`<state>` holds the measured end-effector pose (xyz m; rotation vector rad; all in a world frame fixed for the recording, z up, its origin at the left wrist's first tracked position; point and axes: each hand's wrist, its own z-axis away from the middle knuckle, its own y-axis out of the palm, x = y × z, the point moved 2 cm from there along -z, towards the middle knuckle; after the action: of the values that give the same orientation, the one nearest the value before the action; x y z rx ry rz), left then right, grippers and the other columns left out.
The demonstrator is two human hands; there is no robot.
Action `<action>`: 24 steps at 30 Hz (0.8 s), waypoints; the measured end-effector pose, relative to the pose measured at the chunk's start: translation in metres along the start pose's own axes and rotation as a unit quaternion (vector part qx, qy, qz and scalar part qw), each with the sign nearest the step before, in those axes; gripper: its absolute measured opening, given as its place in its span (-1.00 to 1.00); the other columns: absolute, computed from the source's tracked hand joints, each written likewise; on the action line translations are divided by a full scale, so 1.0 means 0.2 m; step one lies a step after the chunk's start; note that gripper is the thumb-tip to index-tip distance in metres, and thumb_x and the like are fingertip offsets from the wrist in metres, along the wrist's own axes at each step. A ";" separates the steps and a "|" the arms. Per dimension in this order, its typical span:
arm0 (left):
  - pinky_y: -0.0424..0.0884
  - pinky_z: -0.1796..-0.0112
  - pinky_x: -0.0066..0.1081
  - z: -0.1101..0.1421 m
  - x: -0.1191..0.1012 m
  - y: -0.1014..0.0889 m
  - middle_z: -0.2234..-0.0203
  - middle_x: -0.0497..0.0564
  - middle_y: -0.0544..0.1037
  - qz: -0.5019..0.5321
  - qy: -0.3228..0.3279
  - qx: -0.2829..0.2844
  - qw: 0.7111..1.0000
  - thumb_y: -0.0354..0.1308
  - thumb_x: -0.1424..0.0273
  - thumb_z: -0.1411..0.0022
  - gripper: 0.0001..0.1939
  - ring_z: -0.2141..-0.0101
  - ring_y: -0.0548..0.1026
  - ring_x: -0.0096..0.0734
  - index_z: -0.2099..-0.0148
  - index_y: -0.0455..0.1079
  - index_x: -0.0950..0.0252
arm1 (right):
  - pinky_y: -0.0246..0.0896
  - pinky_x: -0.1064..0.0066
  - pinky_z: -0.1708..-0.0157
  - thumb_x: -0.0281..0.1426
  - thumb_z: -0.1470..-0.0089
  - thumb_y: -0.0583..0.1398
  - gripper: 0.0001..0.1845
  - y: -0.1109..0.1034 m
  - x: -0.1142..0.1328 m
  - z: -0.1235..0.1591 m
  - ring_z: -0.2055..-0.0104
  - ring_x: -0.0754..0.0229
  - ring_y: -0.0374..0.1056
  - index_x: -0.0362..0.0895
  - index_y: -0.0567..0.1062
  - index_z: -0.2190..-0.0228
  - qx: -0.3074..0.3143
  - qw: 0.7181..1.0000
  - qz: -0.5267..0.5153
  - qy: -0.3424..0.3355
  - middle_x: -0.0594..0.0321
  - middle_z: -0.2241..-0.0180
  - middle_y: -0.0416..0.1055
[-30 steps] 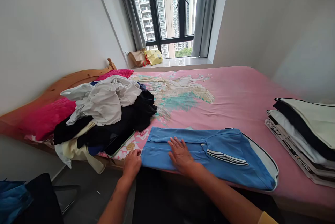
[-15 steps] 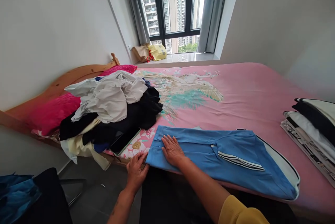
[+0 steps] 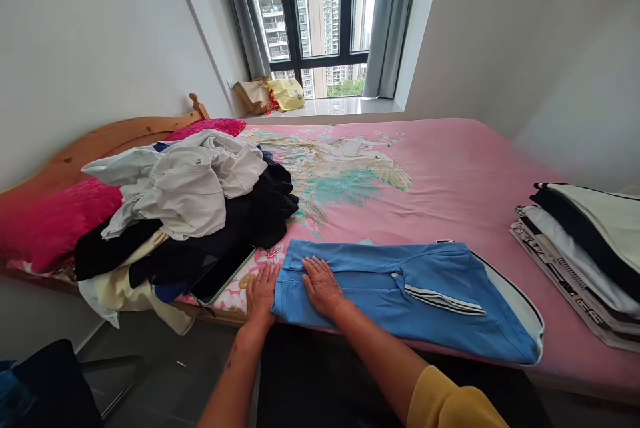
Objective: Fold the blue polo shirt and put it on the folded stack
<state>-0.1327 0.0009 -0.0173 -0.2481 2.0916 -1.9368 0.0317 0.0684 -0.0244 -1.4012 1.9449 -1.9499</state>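
Note:
A blue garment [image 3: 360,281] with black-and-white striped trim and a white panel at its right end lies folded in a long strip along the front edge of the bed. My right hand [image 3: 323,287] rests flat on its left part, fingers stretched out. My left hand [image 3: 261,293] lies against the garment's left end, fingers extended on the bed cover, holding nothing. Just left of that hand is a black-screened phone [image 3: 223,275] with a green edge, partly beside dark clothes.
A loose heap of clothes, a white one [image 3: 187,181] on top, lies on the left of the bed by pink pillows [image 3: 60,221]. A folded stack [image 3: 585,248] sits at the right. The pink bed cover [image 3: 440,175] stretches behind. A dark chair [image 3: 55,381] stands lower left.
My left hand has shifted up and forward from the garment's corner and flattened along its left end. My right hand stays on the garment. The whole view has turned slightly right.

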 end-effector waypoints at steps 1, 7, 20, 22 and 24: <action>-0.03 -0.18 -0.12 0.00 0.02 0.00 -0.26 0.06 0.15 0.014 0.024 0.017 0.999 -0.12 0.43 -0.25 -0.48 -0.24 0.08 -0.24 -0.26 0.14 0.17 | -0.24 0.22 -0.27 -0.27 -0.26 -0.14 -0.51 0.00 0.00 0.00 -0.29 0.22 -0.08 -0.12 0.20 -0.16 -0.002 1.000 -0.003 0.000 0.22 -0.21 0.13; -0.04 -0.19 -0.08 0.13 0.10 -0.03 -0.24 0.06 0.18 0.073 0.091 0.023 0.993 -0.02 0.40 -0.15 -0.47 -0.23 0.10 -0.18 -0.19 0.25 0.18 | -0.28 0.16 -0.28 -0.27 -0.26 -0.13 -0.51 0.00 0.01 0.01 -0.29 0.16 -0.08 -0.13 0.23 -0.15 -0.002 1.000 -0.001 -0.012 0.20 -0.21 0.13; 0.35 0.46 -0.35 0.36 -0.10 -0.11 0.46 0.02 0.54 0.423 -0.242 0.026 0.873 -0.08 -0.07 -0.14 -0.46 0.46 0.51 -0.26 0.17 0.39 0.28 | -0.30 0.15 -0.28 -0.29 -0.24 -0.10 -0.51 0.02 0.02 0.03 -0.29 0.13 -0.09 -0.14 0.23 -0.15 -0.005 1.000 0.016 -0.022 0.18 -0.22 0.13; 0.28 0.59 -0.45 0.37 -0.12 -0.07 0.46 0.00 0.55 0.513 -0.306 0.015 0.802 0.14 -0.06 0.03 -0.37 0.56 0.49 -0.35 0.06 0.31 0.31 | -0.29 0.14 -0.27 -0.29 -0.24 -0.09 -0.51 0.02 0.02 0.03 -0.29 0.12 -0.08 -0.15 0.24 -0.15 -0.008 1.000 0.015 -0.022 0.17 -0.22 0.13; 0.27 0.62 -0.51 0.37 -0.13 -0.04 0.45 0.01 0.56 0.565 -0.325 -0.013 0.758 0.30 0.06 0.18 -0.32 0.57 0.48 -0.40 0.05 0.29 0.33 | -0.28 0.13 -0.27 -0.31 -0.23 -0.08 -0.52 0.02 0.02 0.03 -0.29 0.13 -0.07 -0.14 0.24 -0.14 -0.011 1.000 0.015 -0.022 0.17 -0.21 0.13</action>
<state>-0.0843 -0.0615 -0.0122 0.2759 1.2398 -0.8663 0.0307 0.0608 -0.0270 -1.3980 1.9626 -1.8753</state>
